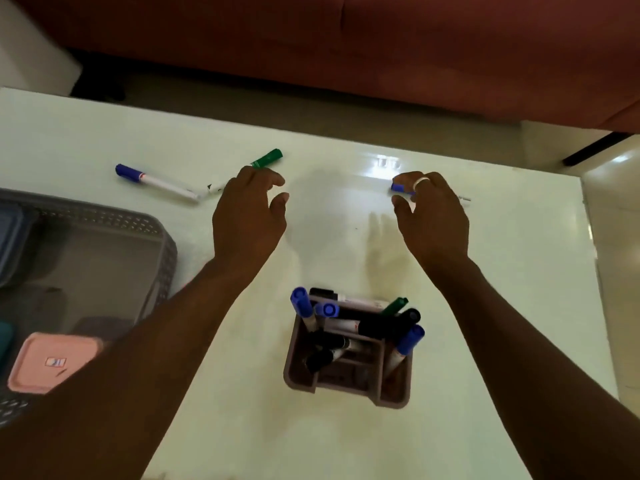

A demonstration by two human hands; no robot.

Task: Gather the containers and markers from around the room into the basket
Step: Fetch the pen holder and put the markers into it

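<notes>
Both of my hands hover over a white table (pixel 346 445). My left hand (pixel 249 209) is open, its fingertips right beside a green-capped marker (pixel 266 158) that lies flat. A blue-capped marker (pixel 156 181) lies further left, its tip meeting the green one's. My right hand (pixel 433 216), with a white ring, is open and curled over another blue-capped marker (pixel 398 187), which lies on the table mostly hidden under the fingers. A grey perforated basket (pixel 104 216) stands at the left edge, holding a pink-lidded container (pixel 52 362) and a blue container (pixel 10 237).
A brown compartment holder (pixel 346 386) stands near me between my forearms, filled with several blue, black and green markers. A red sofa (pixel 381 46) runs beyond the table's far edge. The table's right edge drops to a pale floor (pixel 616 237).
</notes>
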